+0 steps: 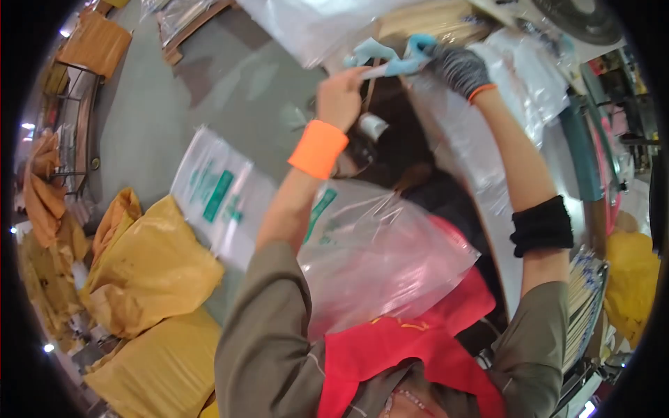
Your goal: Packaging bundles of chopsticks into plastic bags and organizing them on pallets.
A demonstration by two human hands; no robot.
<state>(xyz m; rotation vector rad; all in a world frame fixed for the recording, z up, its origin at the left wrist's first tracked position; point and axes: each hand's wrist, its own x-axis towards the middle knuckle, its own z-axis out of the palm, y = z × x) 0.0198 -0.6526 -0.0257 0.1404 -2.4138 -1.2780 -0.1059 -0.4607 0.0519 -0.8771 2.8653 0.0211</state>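
Observation:
Stretched between my hands is a thin, limp light-blue strip [403, 64], looped and twisted; its exact kind I cannot make out. My left hand [339, 97], bare with an orange wristband, is closed on its pale end. My right hand [460, 68], in a grey-and-black striped glove with an orange cuff, is closed on the other end, its fingertips partly hidden. Below my hands, a clear plastic bag [376, 258] with green print spreads over my red apron [390, 359]. A similar flat bag [216, 195] reaches out to the left of my left forearm.
Yellow sacks [150, 268] are heaped at the left. Clear plastic bags [519, 83] and a wrapped pale bundle [435, 22] lie on the work surface beyond my right hand. A brown wooden seat [95, 43] stands far left. Another yellow bag [631, 279] hangs at the right.

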